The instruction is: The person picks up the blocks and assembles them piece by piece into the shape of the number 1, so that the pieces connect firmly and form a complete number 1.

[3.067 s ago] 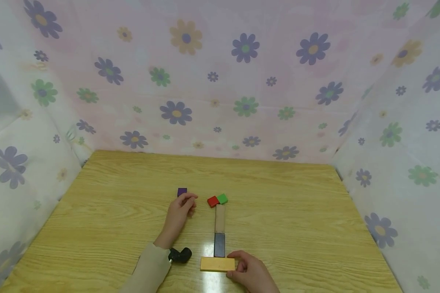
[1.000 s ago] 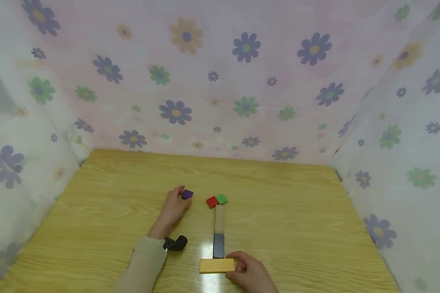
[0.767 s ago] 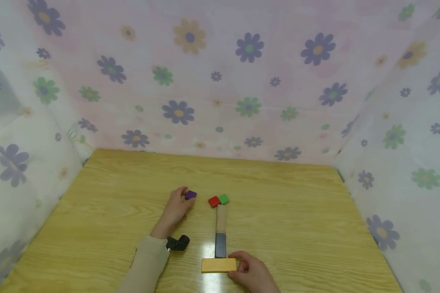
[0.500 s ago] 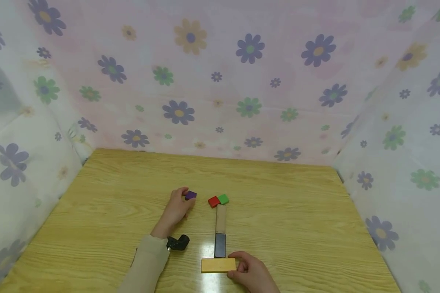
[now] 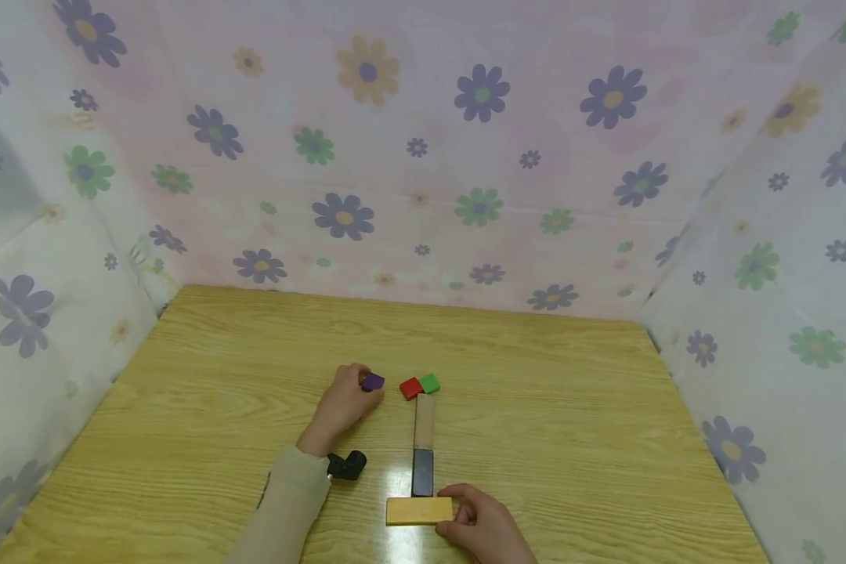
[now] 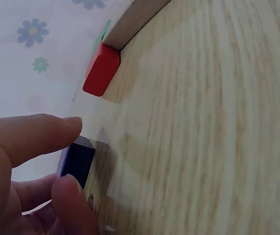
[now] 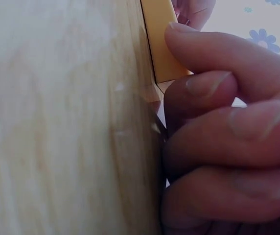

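Observation:
My left hand [image 5: 340, 403] pinches a small purple block [image 5: 373, 381] between thumb and fingers, a short gap left of the red block [image 5: 410, 388]. The left wrist view shows the purple block [image 6: 77, 161] low over or on the tabletop; which of these I cannot tell. Red touches a green block [image 5: 429, 383], both set at an angle. Below them a beige block [image 5: 424, 421] and a dark block [image 5: 423, 472] lie end to end, down to a yellow block [image 5: 418, 511] laid crosswise. Thumb and index finger of my right hand [image 5: 489, 523] grip the yellow block's right end.
A black device [image 5: 348, 466] is strapped at the left wrist, close above the wood-grain table [image 5: 571, 439]. Flower-patterned cloth [image 5: 423, 172] hangs behind the table and along both sides.
Earlier my left hand was beside the purple block; it has since taken hold of it and brought it rightward, nearer the red block. My right hand stays at the yellow block.

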{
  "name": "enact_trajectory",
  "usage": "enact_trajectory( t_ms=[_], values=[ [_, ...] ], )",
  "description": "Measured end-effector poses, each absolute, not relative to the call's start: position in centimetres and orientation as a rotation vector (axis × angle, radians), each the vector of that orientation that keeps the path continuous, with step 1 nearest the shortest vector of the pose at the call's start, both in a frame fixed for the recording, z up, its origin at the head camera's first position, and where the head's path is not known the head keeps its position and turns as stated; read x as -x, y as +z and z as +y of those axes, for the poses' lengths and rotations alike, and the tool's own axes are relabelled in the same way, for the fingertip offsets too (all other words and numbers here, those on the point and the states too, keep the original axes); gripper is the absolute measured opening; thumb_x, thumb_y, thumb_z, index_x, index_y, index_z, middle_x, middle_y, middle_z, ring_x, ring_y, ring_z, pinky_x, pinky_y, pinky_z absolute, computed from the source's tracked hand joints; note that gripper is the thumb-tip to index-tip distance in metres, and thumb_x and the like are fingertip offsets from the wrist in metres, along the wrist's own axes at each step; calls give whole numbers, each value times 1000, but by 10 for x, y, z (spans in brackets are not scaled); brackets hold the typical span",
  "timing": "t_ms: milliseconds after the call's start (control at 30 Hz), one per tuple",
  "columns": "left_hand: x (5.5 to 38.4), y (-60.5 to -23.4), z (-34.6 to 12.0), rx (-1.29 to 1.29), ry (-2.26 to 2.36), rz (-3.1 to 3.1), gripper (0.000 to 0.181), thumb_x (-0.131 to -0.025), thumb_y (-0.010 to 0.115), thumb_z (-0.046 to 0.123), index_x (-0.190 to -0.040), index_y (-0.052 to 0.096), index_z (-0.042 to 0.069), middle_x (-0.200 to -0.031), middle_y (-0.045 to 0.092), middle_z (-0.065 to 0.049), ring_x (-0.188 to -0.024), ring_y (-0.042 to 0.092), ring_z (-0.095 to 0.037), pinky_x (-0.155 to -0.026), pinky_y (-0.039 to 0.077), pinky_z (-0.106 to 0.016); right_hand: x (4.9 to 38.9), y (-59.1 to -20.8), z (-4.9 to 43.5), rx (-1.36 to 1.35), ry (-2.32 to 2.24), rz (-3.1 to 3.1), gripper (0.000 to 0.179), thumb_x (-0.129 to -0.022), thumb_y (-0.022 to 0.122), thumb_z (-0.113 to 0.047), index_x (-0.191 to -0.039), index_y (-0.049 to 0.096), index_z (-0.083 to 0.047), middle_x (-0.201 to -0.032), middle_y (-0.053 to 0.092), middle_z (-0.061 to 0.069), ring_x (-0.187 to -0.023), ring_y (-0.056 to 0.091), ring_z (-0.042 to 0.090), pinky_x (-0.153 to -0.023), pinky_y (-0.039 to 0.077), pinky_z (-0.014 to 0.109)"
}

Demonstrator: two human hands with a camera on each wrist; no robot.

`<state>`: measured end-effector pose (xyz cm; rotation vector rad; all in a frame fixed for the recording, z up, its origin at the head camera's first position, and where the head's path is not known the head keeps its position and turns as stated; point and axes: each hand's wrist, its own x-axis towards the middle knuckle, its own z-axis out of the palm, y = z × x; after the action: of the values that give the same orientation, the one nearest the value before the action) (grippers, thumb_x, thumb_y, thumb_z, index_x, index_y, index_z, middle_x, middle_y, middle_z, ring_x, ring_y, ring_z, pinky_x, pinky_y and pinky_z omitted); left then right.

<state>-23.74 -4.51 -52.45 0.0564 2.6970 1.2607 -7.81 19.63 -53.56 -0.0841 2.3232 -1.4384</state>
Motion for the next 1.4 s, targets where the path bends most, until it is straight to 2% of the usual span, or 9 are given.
enact_trajectory(
  t_ms=[233, 633, 1033, 1267, 1400],
  values=[
    [236, -525, -43, -100, 1144, 2789, 45, -77, 67, 33, -114, 53, 11, -107, 46, -11, -86, 54, -24, -70, 43, -38, 78, -535, 196, 69, -1447, 2312, 44, -75, 69, -35, -111, 59, -11, -61, 52, -3, -43, 39, 7, -41, 32, 23],
    [234, -524, -44, -144, 1155, 2766, 46, -75, 70, 29, -115, 54, 11, -107, 45, -12, -84, 53, -22, -68, 43, -35, 77, -532, 195, 43, -1463, 2307, 44, -74, 71, -33, -110, 59, -11, -61, 52, -2, -42, 39, 8, -40, 31, 23],
    [235, -524, -46, -202, 1132, 2782, 44, -74, 72, 25, -113, 58, 14, -96, 46, -7, -74, 49, -18, -61, 38, -30, 78, -532, 195, 32, -1473, 2300, 45, -73, 72, -31, -111, 59, -10, -61, 53, -1, -42, 38, 8, -39, 30, 23],
    [234, -523, -48, -238, 1186, 2747, 35, -74, 71, 20, -107, 61, 12, -77, 45, -4, -63, 40, -16, -55, 29, -29, 78, -530, 194, 29, -1459, 2312, 44, -73, 72, -31, -110, 59, -11, -61, 53, -2, -43, 39, 8, -40, 30, 23],
    [234, -522, -48, -245, 1184, 2739, 33, -74, 72, 21, -105, 61, 12, -76, 45, -3, -62, 39, -15, -55, 29, -28, 78, -529, 194, 27, -1454, 2319, 43, -73, 72, -32, -108, 60, -11, -61, 53, -2, -43, 39, 8, -40, 31, 23]
  ],
)
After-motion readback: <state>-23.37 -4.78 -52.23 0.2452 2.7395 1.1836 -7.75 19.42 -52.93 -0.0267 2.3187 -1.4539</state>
